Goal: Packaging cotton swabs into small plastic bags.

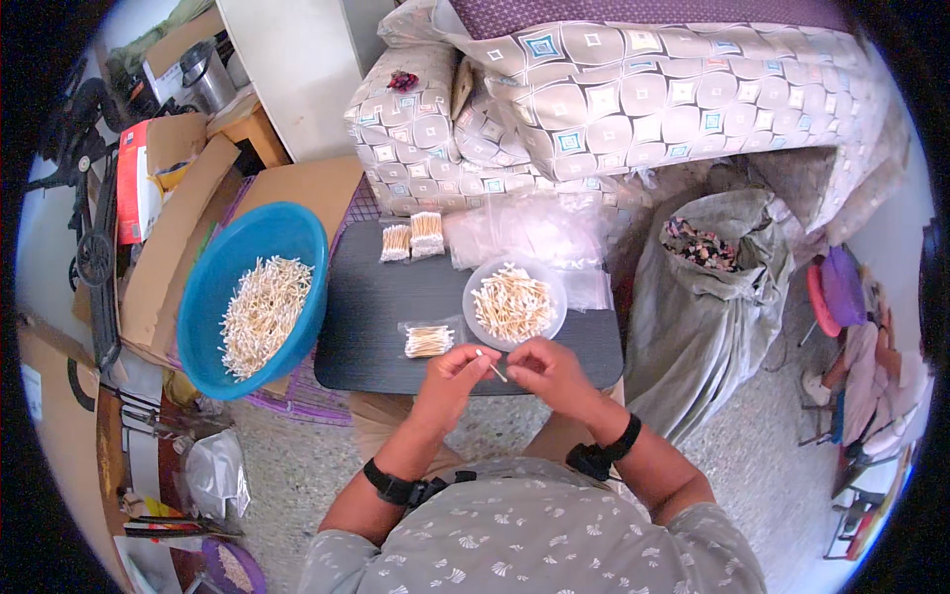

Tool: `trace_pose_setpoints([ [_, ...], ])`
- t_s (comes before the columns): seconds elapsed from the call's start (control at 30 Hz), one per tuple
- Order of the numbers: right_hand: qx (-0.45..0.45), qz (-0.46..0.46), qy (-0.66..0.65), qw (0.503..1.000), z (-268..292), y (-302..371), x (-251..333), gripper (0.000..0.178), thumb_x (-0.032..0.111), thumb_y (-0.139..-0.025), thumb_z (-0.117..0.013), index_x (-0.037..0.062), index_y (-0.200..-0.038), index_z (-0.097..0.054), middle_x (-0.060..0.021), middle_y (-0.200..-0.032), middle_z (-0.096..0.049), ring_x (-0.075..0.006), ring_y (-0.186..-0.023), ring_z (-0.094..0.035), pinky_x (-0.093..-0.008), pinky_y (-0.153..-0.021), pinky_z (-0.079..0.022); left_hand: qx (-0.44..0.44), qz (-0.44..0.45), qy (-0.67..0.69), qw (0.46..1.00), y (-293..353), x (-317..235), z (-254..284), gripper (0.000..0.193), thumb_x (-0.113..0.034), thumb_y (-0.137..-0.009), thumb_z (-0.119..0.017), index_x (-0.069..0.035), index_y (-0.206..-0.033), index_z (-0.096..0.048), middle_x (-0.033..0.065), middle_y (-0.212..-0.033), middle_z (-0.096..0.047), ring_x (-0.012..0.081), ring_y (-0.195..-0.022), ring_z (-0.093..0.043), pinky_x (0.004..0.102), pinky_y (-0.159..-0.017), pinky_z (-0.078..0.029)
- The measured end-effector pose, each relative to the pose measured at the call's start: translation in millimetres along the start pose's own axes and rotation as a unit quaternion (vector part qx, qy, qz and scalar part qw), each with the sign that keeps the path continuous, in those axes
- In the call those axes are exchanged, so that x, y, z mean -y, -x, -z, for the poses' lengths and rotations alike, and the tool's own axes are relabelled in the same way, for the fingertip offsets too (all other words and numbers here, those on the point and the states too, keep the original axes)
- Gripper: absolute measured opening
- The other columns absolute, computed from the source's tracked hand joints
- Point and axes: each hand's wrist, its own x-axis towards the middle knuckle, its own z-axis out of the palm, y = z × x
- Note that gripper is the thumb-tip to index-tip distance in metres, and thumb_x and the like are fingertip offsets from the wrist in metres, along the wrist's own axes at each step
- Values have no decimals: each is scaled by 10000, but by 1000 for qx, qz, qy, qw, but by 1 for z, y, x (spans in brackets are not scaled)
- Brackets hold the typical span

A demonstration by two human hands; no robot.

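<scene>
A single cotton swab (pixel 493 366) slants between my two hands, above the table's near edge. The thumb and forefinger of my left hand (pixel 451 384) pinch it. My right hand (pixel 556 376) is closed by its lower tip; whether it touches the swab or holds something else is hidden. Just beyond the right hand stands a round, whitish bowl (pixel 560 309) heaped with loose swabs. Past my left hand lies a small clear bag of swabs (pixel 428 341), its sticks lined up. Two more filled swab packs (pixel 427 235) lie at the table's far left.
The dark table (pixel 361 317) holds a pile of clear plastic bags (pixel 534 230) at its far side. A blue basin (pixel 309 230) of loose swabs stands left. A patterned sofa (pixel 633 109) is behind. On the right are a grey cloth sack (pixel 708 327) and a seated person (pixel 876 381).
</scene>
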Motion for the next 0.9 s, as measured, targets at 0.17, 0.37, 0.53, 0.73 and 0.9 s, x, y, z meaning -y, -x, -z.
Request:
trace_pose_setpoints([
  [0.17, -77, 74, 155, 982, 33, -42, -11, 178, 132, -790, -658, 33, -920, -588, -126, -855, -607, -244, -715, -608, -326, -631, -485, 8, 32, 185, 982, -1, 3, 3, 163, -126, -932, -497, -6, -958, -605, 86, -921, -638, 178, -823, -623, 335, -773, -516],
  [0.37, -93, 100, 272, 952, 46, -87, -28, 208, 153, -789, -612, 51, -968, -577, -163, -844, -583, -335, -750, -586, -409, -676, -477, 6, 69, 258, 964, 1, 9, 6, 136, -126, -945, -476, -30, -981, -566, 43, -824, -590, 84, -632, -521, 254, -629, -486],
  [0.53, -68, 57, 315, 945, 43, -109, -43, 158, 166, -780, -599, 66, -901, -591, -152, -815, -589, -338, -781, -583, -426, -697, -472, 46, 87, 247, 964, 4, 6, 11, 123, -132, -934, -503, -53, -1002, -569, -19, -701, -488, 34, -525, -364, 185, -477, -325],
  [0.73, -63, 33, 348, 935, 41, -101, -37, 125, 178, -772, -604, 77, -846, -608, -144, -816, -587, -340, -771, -585, -425, -693, -475, 48, 95, 216, 971, 4, 6, 12, 135, -139, -921, -524, -68, -1026, -573, -45, -657, -446, 24, -496, -335, 176, -431, -275],
  [0.9, -128, 69, 305, 941, 43, -82, -27, 105, 141, -758, -628, 75, -839, -621, -137, -841, -576, -294, -706, -593, -384, -647, -486, 29, 117, 200, 972, 4, 7, 11, 143, -142, -914, -534, -70, -1029, -576, -46, -653, -454, 22, -488, -341, 179, -425, -276],
])
